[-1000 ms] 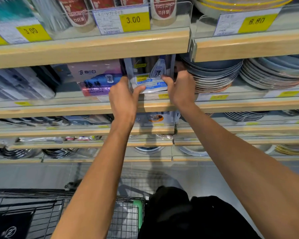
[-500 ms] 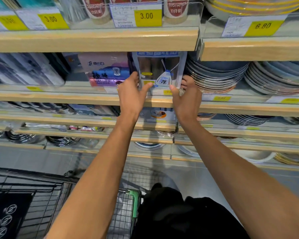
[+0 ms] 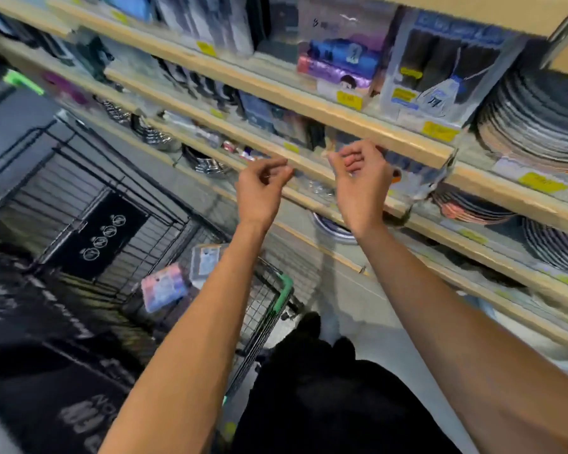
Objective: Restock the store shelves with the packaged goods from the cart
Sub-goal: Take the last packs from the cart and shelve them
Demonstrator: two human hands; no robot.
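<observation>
Store aisle, wooden shelves tilted across view. Both my hands hung empty before the shelf edge, fingers loosely curled. Remaining packages lay in the cart, down and left; my left hand was nearer than my right hand.

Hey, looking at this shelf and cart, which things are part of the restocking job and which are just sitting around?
Part of the job:
- boxed pack set on the shelf
- packets waiting in the cart
- left hand and right hand, both empty

Just sitting around:
- stacked plates
- yellow price tags
- metal bowls
</observation>
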